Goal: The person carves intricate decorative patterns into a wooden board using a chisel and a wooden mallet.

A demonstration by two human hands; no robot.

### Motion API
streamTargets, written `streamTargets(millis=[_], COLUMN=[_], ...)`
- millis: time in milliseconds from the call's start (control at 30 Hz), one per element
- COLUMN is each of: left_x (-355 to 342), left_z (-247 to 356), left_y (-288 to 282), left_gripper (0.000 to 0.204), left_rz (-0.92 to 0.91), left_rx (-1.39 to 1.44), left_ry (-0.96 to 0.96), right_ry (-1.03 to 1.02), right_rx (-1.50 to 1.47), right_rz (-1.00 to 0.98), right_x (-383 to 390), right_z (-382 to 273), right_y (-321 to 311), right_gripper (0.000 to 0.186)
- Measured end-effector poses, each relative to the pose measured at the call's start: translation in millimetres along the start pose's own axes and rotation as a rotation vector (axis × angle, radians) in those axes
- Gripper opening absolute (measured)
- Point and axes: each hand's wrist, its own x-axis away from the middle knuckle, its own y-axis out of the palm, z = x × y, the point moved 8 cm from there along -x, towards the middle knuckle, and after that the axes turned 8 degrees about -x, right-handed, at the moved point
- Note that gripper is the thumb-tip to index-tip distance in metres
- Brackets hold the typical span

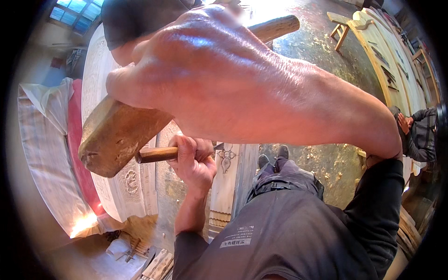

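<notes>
Fingers (140,88) of my right hand (242,79) are wrapping fully closed around the handle of a wooden mallet (114,135), and the grip is filling most of the view because the hand is raised close to the camera. Its handle is running up and to the right past my knuckles, with the free end (275,27) showing beyond them; the block-shaped head is hanging at the lower left of the hand.

My left hand (193,161) is sitting lower and nearer the carved pale wooden panel (135,186), and its fingers are clamping shut around a chisel (156,154). The chisel's round wooden handle is lying nearly level, long axis left to right, butt end pointing left. That butt end is sitting just under the mallet head, near its lower face; I cannot tell whether the two are touching. The blade end is hidden behind my left hand.

Wood chips are lying across the floor (326,163). Another person (420,133) is sitting at the right edge, well apart.
</notes>
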Motion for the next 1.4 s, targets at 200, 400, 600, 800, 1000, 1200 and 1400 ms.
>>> streamTargets(millis=[200,400,600,800,1000,1200,1400], left_x=[-7,-19,-21,-20,-21,-32,-43], left_z=[-2,5,5,1,2,-5,-4], left_y=[-5,16,8,9,14,13,30], left_gripper=[0.046,0.047,0.048,0.048,0.049,0.047,0.053], left_rz=[0.026,-0.052,-0.019,0.014,-0.048,-0.064,-0.089], left_rx=[0.046,0.049,-0.026,0.047,0.034,0.027,-0.109], left_ry=[-0.021,-0.004,-0.046,-0.038,-0.066,-0.126,-0.161], right_ry=[0.051,0.203,0.049,0.050,0.184,0.051,0.184], right_rx=[-0.028,-0.099,0.027,0.066,-0.104,-0.170,0.083], right_rz=[-0.018,-0.042,-0.027,-0.027,-0.062,0.409,0.061], right_x=[-8,-9,-11,-7,-7,2,-23], right_z=[2,15,7,11,16,33,38], right_y=[-6,-26,-7,-5,-23,-11,-23], right_gripper=[0.038,0.035,0.033,0.031,0.032,0.028,0.014])
